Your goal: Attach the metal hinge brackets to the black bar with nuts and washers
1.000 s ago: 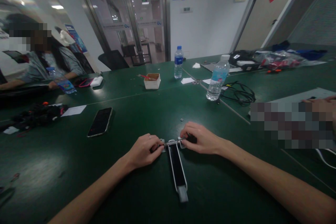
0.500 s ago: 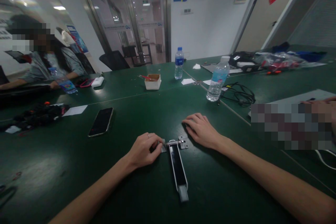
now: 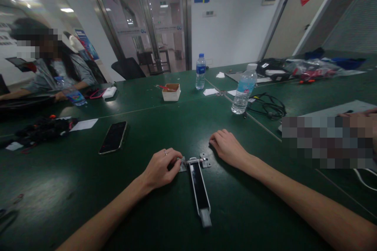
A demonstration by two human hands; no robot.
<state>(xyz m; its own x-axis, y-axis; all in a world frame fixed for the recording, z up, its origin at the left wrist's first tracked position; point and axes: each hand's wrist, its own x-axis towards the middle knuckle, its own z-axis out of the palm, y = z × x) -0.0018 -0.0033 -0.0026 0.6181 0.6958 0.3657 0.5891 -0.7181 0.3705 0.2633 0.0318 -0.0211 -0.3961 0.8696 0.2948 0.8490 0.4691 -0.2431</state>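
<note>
A metal fitting [image 3: 200, 188] lies on the green table [image 3: 165, 219], in front of me. It has a long white-edged frame around a black strip, a grey end piece nearest me, and a crossbar with a flat plate at each side at its far end. My left hand [image 3: 163, 168], with a ring on one finger, is closed at the left plate [image 3: 183, 164], thumb and fingers touching its edge. Resting on the table beyond the right plate [image 3: 206, 160], my right hand [image 3: 228, 146] has its fingers curled in and its fingertips hidden. It stays apart from the fitting.
A phone [image 3: 113, 137] lies to the left. Farther back stand a small white box [image 3: 171, 94] and two water bottles [image 3: 200, 72] [image 3: 244, 90]. Black cables [image 3: 269, 106] lie at the right. Another person [image 3: 66, 66] sits at the far left; a co-worker's hand [image 3: 361, 119] is at the right edge.
My right hand has drawn slightly right, and its fingers have gone from spread to curled. My left hand stays at the left plate, and the fitting has hardly moved.
</note>
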